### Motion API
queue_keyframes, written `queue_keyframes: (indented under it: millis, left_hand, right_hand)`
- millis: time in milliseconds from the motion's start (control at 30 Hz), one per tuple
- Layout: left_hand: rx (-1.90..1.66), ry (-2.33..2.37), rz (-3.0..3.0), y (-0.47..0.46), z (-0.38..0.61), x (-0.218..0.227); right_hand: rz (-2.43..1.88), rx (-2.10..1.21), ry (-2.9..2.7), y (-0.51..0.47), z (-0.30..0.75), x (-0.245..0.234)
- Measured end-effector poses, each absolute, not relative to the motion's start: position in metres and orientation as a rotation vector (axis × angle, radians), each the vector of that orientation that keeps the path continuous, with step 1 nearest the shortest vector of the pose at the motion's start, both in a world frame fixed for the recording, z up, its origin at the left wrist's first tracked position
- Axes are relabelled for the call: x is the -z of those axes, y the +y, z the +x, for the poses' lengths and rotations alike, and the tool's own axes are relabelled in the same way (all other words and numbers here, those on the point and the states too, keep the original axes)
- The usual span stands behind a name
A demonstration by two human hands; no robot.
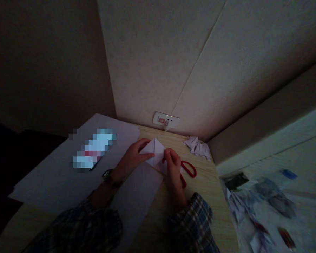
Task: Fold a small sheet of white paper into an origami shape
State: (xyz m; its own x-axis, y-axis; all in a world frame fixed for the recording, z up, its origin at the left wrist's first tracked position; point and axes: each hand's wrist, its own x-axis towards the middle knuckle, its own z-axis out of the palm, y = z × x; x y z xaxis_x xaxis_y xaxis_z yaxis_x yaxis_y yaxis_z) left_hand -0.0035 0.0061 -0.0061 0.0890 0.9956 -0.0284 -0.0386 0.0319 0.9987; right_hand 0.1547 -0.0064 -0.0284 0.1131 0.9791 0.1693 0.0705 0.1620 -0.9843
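Between my hands, above the table, is a piece of folded white paper [157, 149], diamond-shaped with a crease down its middle. My left hand [137, 153] grips its left side, the thumb lying across the front and the fingers behind. At the right edge my right hand [173, 161] pinches the paper between thumb and curled fingers. Just right of that hand lie scissors with red handles [191, 169], their blades hidden. White paper sheets [131, 193] spread under my left forearm and below the folded piece.
A lit phone [94, 149], its screen blurred out, rests on the sheets at left. Several folded paper pieces [198, 147] sit at the table's back right corner. A wall socket [165, 120] is behind. Bags and mixed items [268, 203] lie right of the wooden table [210, 186].
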Motion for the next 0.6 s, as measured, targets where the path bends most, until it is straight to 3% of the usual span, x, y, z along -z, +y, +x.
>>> queue_keyframes:
  millis: [600]
  left_hand:
    - [-1.177, 1.249, 1.209, 0.0051, -0.0048, 0.0038]
  right_hand:
    - [-1.170, -0.970, -1.318, -0.0060, 0.1553, 0.0306]
